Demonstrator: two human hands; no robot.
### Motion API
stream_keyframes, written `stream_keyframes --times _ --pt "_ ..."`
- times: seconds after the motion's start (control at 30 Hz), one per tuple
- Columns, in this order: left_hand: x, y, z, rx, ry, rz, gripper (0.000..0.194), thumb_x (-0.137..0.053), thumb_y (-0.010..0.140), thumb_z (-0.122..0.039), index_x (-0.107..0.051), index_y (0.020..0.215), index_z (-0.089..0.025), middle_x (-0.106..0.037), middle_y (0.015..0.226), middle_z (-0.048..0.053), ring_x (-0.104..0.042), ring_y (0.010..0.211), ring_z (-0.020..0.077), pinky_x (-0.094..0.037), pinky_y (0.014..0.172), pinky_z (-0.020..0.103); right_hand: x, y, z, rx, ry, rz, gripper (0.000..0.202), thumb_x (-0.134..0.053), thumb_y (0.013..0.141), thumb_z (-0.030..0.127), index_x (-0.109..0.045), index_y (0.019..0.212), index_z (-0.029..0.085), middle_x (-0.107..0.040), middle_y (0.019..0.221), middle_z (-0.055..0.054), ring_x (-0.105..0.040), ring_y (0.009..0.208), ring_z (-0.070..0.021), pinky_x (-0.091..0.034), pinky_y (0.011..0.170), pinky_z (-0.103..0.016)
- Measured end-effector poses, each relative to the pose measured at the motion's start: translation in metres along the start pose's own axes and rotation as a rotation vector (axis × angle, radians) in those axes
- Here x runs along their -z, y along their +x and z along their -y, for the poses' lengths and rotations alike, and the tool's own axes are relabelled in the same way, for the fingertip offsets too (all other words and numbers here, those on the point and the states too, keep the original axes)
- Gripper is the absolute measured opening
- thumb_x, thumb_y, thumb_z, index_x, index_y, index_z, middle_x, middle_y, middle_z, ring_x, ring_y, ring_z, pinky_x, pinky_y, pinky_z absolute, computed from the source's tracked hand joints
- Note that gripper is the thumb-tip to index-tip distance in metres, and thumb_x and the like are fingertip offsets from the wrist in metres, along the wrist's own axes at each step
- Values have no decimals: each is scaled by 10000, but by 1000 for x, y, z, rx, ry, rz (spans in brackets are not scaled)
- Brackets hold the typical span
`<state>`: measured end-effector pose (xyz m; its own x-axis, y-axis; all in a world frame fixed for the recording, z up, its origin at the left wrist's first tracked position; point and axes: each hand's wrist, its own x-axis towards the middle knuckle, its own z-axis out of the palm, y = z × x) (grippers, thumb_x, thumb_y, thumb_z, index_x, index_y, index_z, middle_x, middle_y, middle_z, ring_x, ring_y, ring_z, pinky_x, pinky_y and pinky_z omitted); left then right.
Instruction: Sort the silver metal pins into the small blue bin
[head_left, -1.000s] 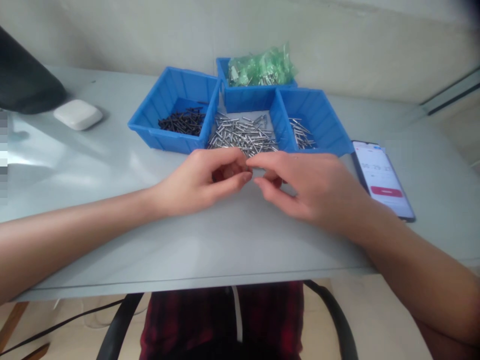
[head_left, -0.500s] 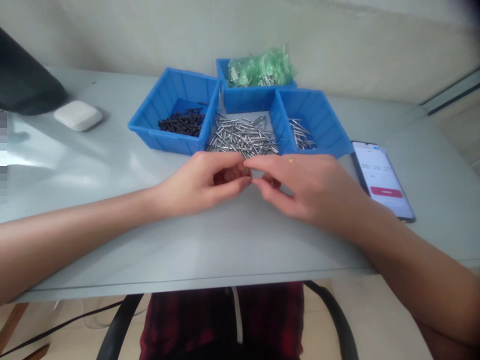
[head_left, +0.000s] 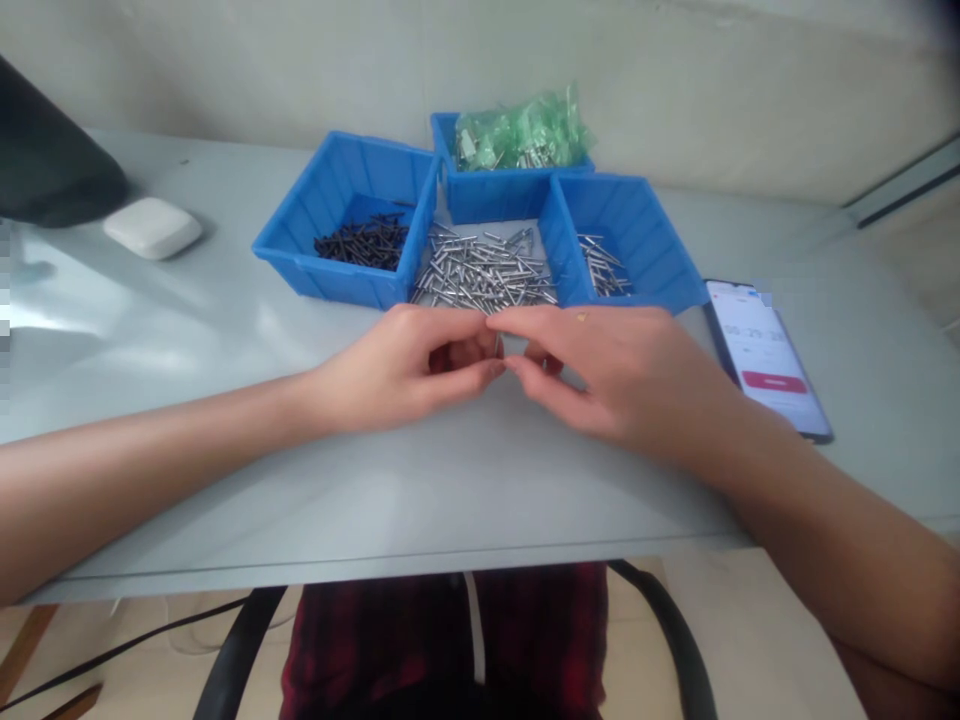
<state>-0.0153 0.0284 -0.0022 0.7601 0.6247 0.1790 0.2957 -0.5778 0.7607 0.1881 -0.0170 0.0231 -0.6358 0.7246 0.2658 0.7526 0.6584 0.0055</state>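
Note:
My left hand (head_left: pixel 409 365) and my right hand (head_left: pixel 607 365) meet fingertip to fingertip over the table, just in front of a pile of silver metal pins (head_left: pixel 487 270). Both are closed in a pinch. Between the fingertips a sliver of a thin metal pin (head_left: pixel 499 345) shows, standing roughly upright; the fingers hide most of it. Left of the pile, a blue bin (head_left: pixel 292 255) contains dark, thin screw-like pieces (head_left: pixel 364 242). A second blue bin (head_left: pixel 652 240), on the right, holds several silver pins (head_left: pixel 602 268).
Behind the pile stands another blue bin (head_left: pixel 495 195) with green plastic bags (head_left: pixel 525 135) of metal parts. A phone (head_left: pixel 772 365) lies by my right forearm, its screen lit. A white rounded case (head_left: pixel 152 228) and a dark object (head_left: pixel 52 150) are at the left. The wall borders the table's back.
Both hands keep nearly the same pose, fingertips together around the pin. The view has shifted very slightly, and the digits on the phone screen differ.

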Motion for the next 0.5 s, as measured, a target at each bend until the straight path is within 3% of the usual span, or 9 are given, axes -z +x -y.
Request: stream_keyframes --times 0.5 --pt "0 -1 0 -30 36 1 174 -554 872 -238 -556 731 -137 -475 572 -61 -417 517 41 -343 466 126 -1 0 1 26 -8 -14 280 -376 950 253 -585 1122 179 -645 730 10 -581 666 -120 -328 546 -241"
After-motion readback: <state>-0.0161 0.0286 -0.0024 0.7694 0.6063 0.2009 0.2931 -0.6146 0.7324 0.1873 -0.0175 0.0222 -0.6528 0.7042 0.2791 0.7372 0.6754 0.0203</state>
